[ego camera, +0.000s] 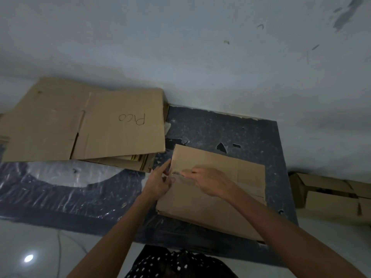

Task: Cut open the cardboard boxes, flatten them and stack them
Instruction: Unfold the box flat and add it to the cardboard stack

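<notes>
Left hand (159, 182) pinches cardboard box (210, 197) edge; right hand (208, 182) grips small blade (176, 173) between both hands' fingertips

There is one view only, from a wide-angle camera worn on the person's head, so no scene is shared with another. It looks forward and steeply down, tilted a little so the wall's foot slopes from 10 o'clock down towards 3 o'clock. Both forearms enter from 6 o'clock and reach to mid-frame, close to the lens. The dark mat (220, 129) on the floor fills the middle, near the camera; the grey wall (180, 47) takes the whole upper part toward 12 o'clock. Straight edges bow outward near the borders, as wide lenses do.
</notes>
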`<state>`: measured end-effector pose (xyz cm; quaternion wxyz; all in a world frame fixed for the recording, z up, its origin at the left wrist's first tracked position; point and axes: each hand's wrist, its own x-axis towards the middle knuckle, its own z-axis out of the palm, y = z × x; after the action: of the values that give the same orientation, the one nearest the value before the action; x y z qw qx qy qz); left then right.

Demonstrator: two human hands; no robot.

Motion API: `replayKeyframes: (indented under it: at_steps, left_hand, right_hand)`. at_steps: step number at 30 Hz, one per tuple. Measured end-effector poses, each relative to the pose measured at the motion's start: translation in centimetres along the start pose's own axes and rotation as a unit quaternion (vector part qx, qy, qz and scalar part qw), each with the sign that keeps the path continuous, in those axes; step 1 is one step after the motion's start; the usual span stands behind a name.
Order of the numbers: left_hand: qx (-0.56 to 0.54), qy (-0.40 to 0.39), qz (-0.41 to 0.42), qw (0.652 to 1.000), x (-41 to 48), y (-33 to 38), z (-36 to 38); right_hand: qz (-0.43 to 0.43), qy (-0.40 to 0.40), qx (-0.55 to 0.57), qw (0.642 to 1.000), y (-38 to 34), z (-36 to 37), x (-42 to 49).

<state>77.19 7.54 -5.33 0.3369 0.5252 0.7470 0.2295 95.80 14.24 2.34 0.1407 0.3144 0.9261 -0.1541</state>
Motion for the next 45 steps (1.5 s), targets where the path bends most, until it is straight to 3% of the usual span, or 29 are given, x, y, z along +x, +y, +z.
replayKeyframes:
  at_steps: [14, 21, 26, 39, 42, 45]
  left_hand:
    - [0.105, -0.130, 0.019, 0.986, 1.4, 1.0, -1.5]
    - [0.150, -0.128, 0.001, 0.980, 1.5, 1.5, -1.4]
    - [0.171, -0.128, -0.015, 0.977, 1.5, 1.5, -1.3]
    - [0.229, -0.122, -0.019, 0.966, 1.4, 2.4, -1.3]
    - [0.265, -0.120, -0.035, 0.956, 1.0, 3.4, -1.6]
    - [0.408, -0.081, -0.035, 0.909, 0.1, 6.4, -0.9]
  right_hand:
    - [-0.049, -0.063, -0.048, 0.996, 1.9, -1.1, -0.2]
    - [-0.015, -0.011, -0.074, 0.997, 0.2, -0.7, -1.6]
    - [-0.017, -0.023, -0.094, 0.995, 1.1, -1.5, -2.3]
    - [0.113, -0.163, -0.171, 0.965, 11.7, 0.4, -16.1]
    - [0.108, -0.073, -0.194, 0.972, 13.0, 2.2, -17.9]
    - [0.087, 0.038, -0.215, 0.972, 13.2, 3.6, -18.7]
